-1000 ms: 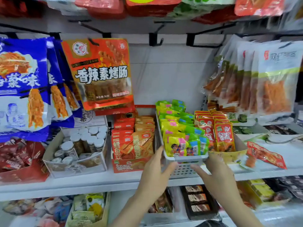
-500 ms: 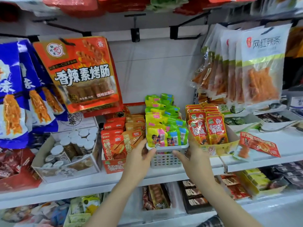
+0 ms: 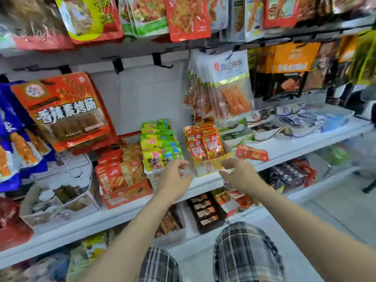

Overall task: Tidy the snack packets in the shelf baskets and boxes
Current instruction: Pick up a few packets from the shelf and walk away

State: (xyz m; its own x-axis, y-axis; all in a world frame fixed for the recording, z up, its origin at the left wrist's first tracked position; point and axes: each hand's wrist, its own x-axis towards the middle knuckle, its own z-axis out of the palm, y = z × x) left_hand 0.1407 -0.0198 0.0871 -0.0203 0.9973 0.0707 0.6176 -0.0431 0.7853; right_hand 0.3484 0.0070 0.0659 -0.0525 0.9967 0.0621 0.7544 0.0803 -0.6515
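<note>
A white basket (image 3: 151, 176) of yellow, green and blue snack packets (image 3: 157, 146) stands on the middle shelf. My left hand (image 3: 174, 178) hovers just in front of its right corner, fingers loosely curled, holding nothing. To its right a yellow box (image 3: 211, 165) holds red packets (image 3: 203, 144). My right hand (image 3: 237, 173) floats in front of that box's right end, fingers relaxed and empty. A loose red packet (image 3: 252, 153) lies flat on the shelf just right of the box.
A red box of orange packets (image 3: 124, 176) and a carton of jars (image 3: 59, 196) stand left of the basket. Large bags (image 3: 65, 110) hang from hooks above. Flat packets (image 3: 295, 121) lie on the shelf at the right. Lower shelf boxes (image 3: 205, 210) sit below my hands.
Both hands have let go of the white basket and pulled back a little. The view has moved back and swung right, showing more of the shelves.
</note>
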